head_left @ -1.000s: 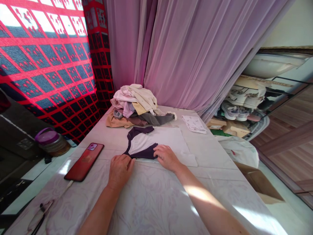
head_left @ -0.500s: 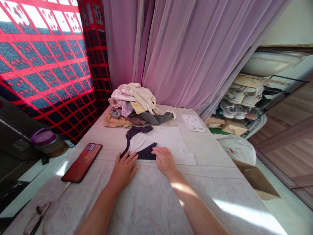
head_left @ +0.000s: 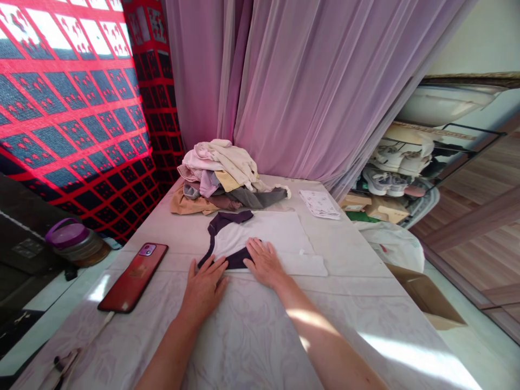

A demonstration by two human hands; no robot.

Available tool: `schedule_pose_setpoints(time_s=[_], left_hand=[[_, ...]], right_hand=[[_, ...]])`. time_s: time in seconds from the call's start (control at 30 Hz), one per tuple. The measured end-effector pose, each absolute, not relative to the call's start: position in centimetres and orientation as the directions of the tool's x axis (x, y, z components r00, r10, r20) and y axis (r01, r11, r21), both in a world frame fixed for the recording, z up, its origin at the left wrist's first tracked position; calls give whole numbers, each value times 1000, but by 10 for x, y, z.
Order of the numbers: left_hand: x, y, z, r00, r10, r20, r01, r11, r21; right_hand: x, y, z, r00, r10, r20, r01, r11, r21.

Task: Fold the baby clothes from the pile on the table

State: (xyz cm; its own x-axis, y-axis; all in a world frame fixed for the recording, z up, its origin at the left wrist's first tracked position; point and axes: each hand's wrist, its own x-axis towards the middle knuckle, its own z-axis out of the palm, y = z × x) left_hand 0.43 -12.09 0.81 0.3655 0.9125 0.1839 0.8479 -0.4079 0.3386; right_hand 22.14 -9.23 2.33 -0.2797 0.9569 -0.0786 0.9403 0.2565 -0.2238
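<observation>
A white shirt with dark purple sleeves and trim (head_left: 260, 233) lies flat and partly folded on the table, with one dark sleeve folded across its front. My right hand (head_left: 263, 264) rests palm down on that sleeve and the white cloth, fingers spread. My left hand (head_left: 203, 288) lies flat at the shirt's near left edge, its fingertips on the dark trim. Neither hand grips anything. Behind the shirt sits a loose pile of folded and crumpled clothes (head_left: 221, 181) in cream, pink, mauve, grey and tan.
The table's patterned white cloth (head_left: 260, 336) runs under everything. A phone in a red case (head_left: 133, 277) lies to the left, and a sheet of paper (head_left: 319, 205) lies far right. Beyond the right edge are a cardboard box (head_left: 426, 298) and a shoe rack (head_left: 390, 173).
My hands have moved closer together over the dark sleeve, covering more of it. My left hand has spread flat from its earlier curled pinch. The view has shifted slightly.
</observation>
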Motion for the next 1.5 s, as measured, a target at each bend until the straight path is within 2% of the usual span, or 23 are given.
schedule_pose_setpoints(time_s=[0.2,0.37,0.53,0.67,0.77,0.93,1.07,1.23,1.5], left_hand=[[6,-122,10,356,920,163,862,-391,323],[4,-123,6,390,908,155,862,-419,286],[-1,-121,4,376,913,158,858,-407,314],[-9,-116,4,274,929,250,860,-353,368],[-16,-113,6,166,935,314,871,-288,398],[-25,-109,10,3,934,357,878,-174,447],[-35,-105,11,-4,954,299,861,-149,487],[-46,-103,13,126,974,187,833,-206,513],[-36,-103,17,85,975,205,854,-178,490]], right_hand=[[218,-89,26,-238,968,-82,950,214,-228],[222,-100,22,-235,972,-8,957,230,-178],[236,-106,16,-157,986,-58,974,145,-175],[245,-113,15,-86,996,5,981,86,-174],[249,-125,13,-96,992,84,980,109,-167],[258,-142,4,-109,990,87,981,121,-153],[260,-146,1,-108,982,157,978,134,-160],[250,-148,5,-214,953,214,953,252,-168],[233,-138,7,-225,955,195,933,269,-239]])
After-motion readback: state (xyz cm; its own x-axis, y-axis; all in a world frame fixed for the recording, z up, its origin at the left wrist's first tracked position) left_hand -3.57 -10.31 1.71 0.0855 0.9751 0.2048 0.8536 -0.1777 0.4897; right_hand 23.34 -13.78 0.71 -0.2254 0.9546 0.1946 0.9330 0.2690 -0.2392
